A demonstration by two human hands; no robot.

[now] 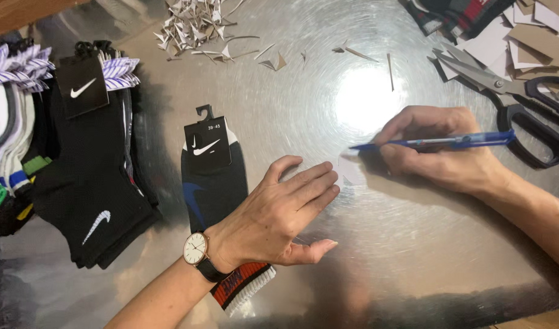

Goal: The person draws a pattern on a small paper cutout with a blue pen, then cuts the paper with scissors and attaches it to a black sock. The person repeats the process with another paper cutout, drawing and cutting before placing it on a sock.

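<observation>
Item 1: our left hand [279,216], fingers spread flat, presses the dark sock [215,183] and touches a small white paper slip [348,172] on the metal table [383,256]. Item 2: our right hand [438,149], closed around a blue pen [438,142], tip at the slip. Item 3: black sock stack [91,176] at left edge. Item 4: scissors [511,103], cardboard pieces [535,36], paper scraps [194,27] farther off. We note bare table between.
</observation>
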